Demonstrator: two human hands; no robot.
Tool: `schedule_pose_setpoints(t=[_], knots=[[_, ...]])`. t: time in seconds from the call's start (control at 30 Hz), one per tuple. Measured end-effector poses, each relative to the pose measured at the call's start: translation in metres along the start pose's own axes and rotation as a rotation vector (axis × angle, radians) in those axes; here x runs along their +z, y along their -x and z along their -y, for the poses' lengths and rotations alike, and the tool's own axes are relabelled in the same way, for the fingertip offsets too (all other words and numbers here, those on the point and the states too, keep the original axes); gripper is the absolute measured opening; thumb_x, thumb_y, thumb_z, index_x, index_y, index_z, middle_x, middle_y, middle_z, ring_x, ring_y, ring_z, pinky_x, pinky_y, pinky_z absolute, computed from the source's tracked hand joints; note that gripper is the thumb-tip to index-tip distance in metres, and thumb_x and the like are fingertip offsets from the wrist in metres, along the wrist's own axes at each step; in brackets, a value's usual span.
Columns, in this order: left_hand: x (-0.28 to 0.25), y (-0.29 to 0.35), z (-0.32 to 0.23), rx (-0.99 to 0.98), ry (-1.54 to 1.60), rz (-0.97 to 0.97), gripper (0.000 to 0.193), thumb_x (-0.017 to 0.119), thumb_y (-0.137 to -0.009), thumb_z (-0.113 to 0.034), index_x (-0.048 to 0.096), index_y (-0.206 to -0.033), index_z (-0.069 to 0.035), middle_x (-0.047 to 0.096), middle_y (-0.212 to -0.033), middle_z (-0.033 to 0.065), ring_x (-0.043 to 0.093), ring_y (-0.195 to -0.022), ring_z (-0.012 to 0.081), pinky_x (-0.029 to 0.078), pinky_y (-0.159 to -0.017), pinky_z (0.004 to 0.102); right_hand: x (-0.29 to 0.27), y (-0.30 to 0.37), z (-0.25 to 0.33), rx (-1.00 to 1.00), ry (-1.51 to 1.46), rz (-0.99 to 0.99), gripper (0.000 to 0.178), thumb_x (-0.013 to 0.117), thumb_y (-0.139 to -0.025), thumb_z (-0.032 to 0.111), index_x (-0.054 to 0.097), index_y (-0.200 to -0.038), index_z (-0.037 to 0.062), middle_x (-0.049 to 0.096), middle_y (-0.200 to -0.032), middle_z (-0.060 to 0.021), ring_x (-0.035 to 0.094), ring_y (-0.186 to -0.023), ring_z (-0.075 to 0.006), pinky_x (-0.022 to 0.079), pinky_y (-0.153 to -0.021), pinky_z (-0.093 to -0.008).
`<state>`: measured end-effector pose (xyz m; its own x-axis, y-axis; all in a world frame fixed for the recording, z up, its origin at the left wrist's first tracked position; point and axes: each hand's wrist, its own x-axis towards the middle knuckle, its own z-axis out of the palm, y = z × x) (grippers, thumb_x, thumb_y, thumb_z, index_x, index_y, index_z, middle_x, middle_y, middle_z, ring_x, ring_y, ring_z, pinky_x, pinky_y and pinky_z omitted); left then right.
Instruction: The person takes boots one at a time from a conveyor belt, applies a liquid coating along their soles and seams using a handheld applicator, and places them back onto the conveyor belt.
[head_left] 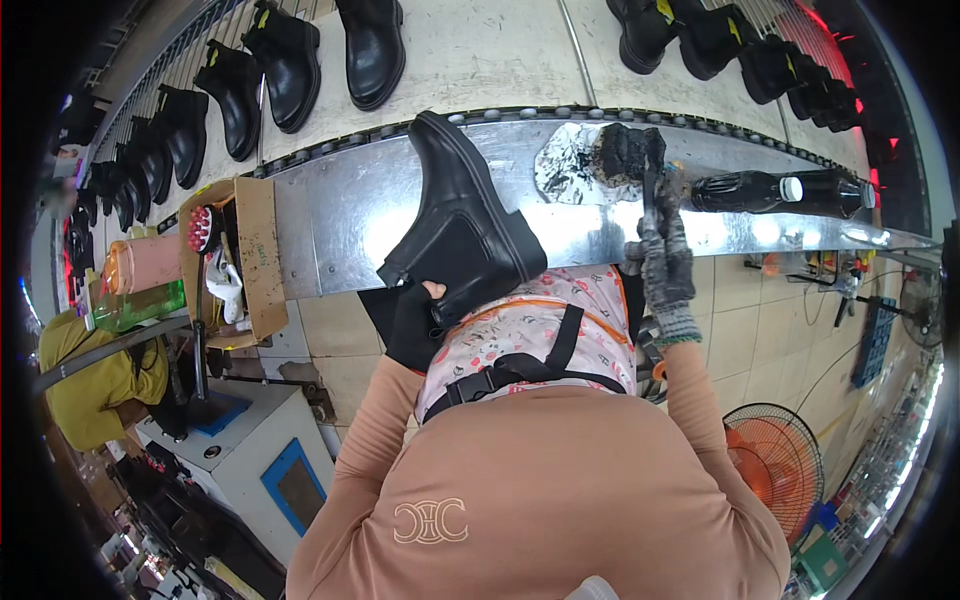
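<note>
A black ankle boot lies slanted across the metal ledge, toe pointing away and its shaft toward me. My left hand, in a black glove with a bare fingertip showing, is closed on the shaft's top edge. My right hand wears a grey, black-stained glove and reaches over the ledge. Its fingers are at a crumpled black cloth pad and appear to grip its right side; the fingertips blend into the dark stuff. Under the pad lies a smeared sheet of foil.
Two dark bottles with white caps lie right of the foil. Several black boots stand along the conveyor beyond the ledge. A cardboard box with brushes sits at left. An orange fan stands at lower right.
</note>
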<state>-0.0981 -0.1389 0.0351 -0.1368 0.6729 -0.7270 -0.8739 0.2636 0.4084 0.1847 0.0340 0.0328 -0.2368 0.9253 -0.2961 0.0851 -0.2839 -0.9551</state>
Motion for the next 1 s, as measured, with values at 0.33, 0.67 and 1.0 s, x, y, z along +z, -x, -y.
schedule_pose_setpoints(t=[0.33,0.67,1.0], knots=[[-0.043,-0.022,0.019,-0.010,-0.066,-0.140,0.006,0.061,-0.072,-0.014,0.059,-0.071,-0.008,0.056,-0.069,0.0031,0.054,-0.062,0.0154,0.046,-0.059,0.0292,0.014,0.002,-0.039,0.018,0.359,-0.180,0.043,0.060,-0.084,0.004,0.045,-0.124,0.0018,0.059,-0.086,-0.0078,0.056,-0.059,-0.0115,0.049,-0.052,-0.0264],[-0.026,-0.018,0.007,0.119,-0.233,-0.065,0.033,0.066,-0.079,-0.015,0.059,-0.109,-0.003,0.064,-0.096,0.0065,0.063,-0.082,0.0166,0.053,-0.075,0.0309,0.016,-0.043,-0.058,-0.184,0.721,-0.388,0.033,0.065,-0.082,0.030,0.061,-0.099,0.0023,0.065,-0.089,-0.0189,0.062,-0.084,-0.0347,0.047,-0.074,-0.0430],[0.054,-0.132,-0.115,0.554,-0.510,0.120,0.051,0.074,-0.074,-0.011,0.053,-0.120,-0.002,0.061,-0.107,0.0061,0.060,-0.094,0.0174,0.050,-0.084,0.0300,0.012,-0.051,-0.071,-0.318,0.694,-0.295,0.027,0.065,-0.081,0.027,0.062,-0.098,0.0059,0.060,-0.091,-0.0155,0.059,-0.088,-0.0333,0.047,-0.077,-0.0418]])
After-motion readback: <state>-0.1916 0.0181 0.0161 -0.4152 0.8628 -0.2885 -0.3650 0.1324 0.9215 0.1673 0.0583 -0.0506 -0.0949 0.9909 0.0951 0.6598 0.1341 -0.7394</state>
